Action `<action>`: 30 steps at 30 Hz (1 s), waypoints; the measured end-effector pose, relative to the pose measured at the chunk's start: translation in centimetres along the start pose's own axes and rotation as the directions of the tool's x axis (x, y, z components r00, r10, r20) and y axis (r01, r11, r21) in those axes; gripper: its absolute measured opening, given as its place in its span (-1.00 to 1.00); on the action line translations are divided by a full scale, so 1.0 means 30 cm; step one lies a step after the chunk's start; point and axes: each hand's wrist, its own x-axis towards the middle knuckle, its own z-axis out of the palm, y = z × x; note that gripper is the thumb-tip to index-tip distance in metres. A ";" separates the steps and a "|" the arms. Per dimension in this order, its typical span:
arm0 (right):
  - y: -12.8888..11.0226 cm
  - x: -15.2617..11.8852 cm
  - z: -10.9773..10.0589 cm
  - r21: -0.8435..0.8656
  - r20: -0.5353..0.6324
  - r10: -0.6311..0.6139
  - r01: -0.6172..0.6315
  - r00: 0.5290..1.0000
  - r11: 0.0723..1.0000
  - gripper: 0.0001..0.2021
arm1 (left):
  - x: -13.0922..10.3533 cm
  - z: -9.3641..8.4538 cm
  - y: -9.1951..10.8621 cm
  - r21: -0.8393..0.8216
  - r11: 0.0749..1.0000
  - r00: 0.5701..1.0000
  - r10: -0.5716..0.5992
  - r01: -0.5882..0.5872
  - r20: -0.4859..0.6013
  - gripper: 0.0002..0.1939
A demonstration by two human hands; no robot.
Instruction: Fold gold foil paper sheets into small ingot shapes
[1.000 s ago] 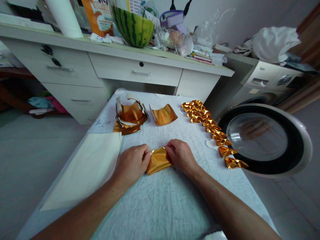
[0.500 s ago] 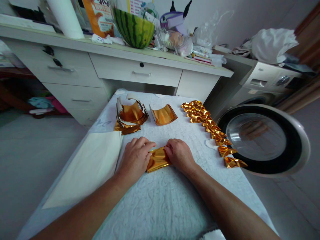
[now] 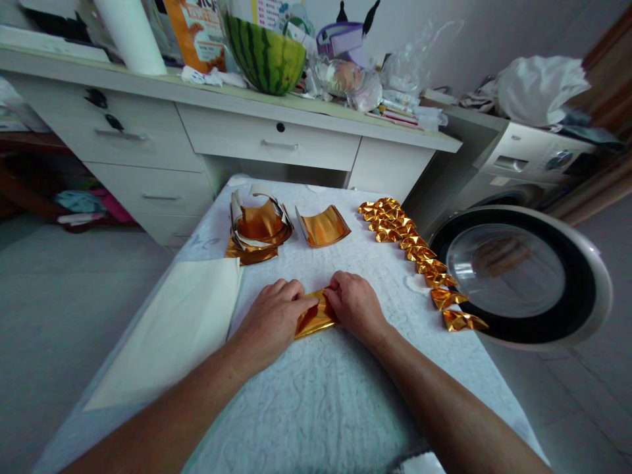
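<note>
A folded sheet of gold foil paper [image 3: 316,320] lies on the cloth-covered table between my hands. My left hand [image 3: 279,316] covers its left end, thumb laid along the top and the other fingers closed around the far side. At the right end my right hand [image 3: 354,304] pinches the foil paper, with its fingers curled. Beyond them are a curled stack of gold sheets [image 3: 259,224] and a smaller curved gold piece [image 3: 324,227]. Several folded gold foil pieces [image 3: 434,266] run in a row down the table's right side.
A pale flat sheet [image 3: 168,336] lies at the table's left edge. Behind stands a white desk [image 3: 237,135] with drawers, bearing a cut watermelon [image 3: 266,58] and plastic bags. The washing machine's open door [image 3: 518,273] is close to the table's right edge.
My left hand has shifted slightly right along the foil paper, its thumb now further over the top. My right hand stays almost where it was.
</note>
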 end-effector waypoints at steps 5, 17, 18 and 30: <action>0.008 0.002 0.010 0.064 -0.068 -0.041 0.045 0.997 0.997 -0.98 | -0.003 -0.041 0.030 -0.051 0.999 0.999 -0.018 0.020 0.029 -0.71; 0.017 0.007 0.006 0.045 0.048 -0.257 0.255 0.965 0.966 -0.85 | -0.009 -0.027 0.034 -0.065 0.996 0.998 -0.063 0.064 0.017 -0.75; 0.014 0.004 0.005 0.034 0.050 -0.250 0.249 0.967 0.968 -0.85 | -0.009 -0.027 0.033 -0.065 0.996 0.998 -0.063 0.064 0.015 -0.76; -0.025 -0.043 -0.035 -0.104 0.094 -0.219 0.228 0.971 0.968 -0.80 | -0.010 -0.016 0.032 0.024 1.000 1.000 -0.004 0.004 -0.026 -0.78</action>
